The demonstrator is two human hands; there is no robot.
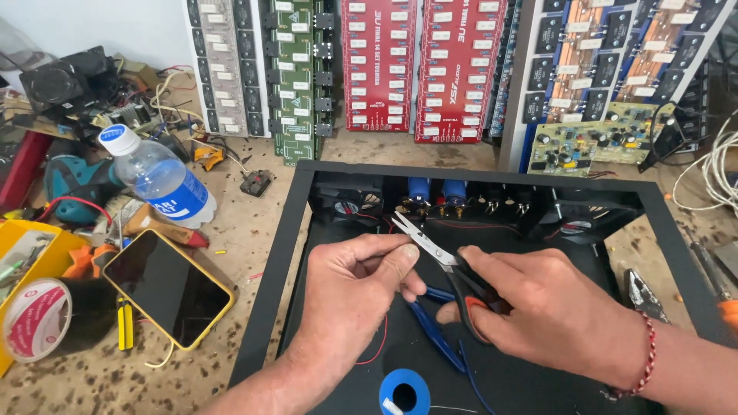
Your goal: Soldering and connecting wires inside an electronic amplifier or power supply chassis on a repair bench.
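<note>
My right hand grips small scissors with black and red handles, blades open and pointing up-left. My left hand pinches a thin wire end right at the blades; a thin red wire trails down below it. Both hands hover over an open black metal chassis. Blue-handled pliers lie on the chassis floor under my hands. A blue spool sits at the bottom edge.
Two blue capacitors and fans sit at the chassis back. Red, green and white circuit boards lean on the wall. A phone, water bottle, tape roll and yellow tray lie left.
</note>
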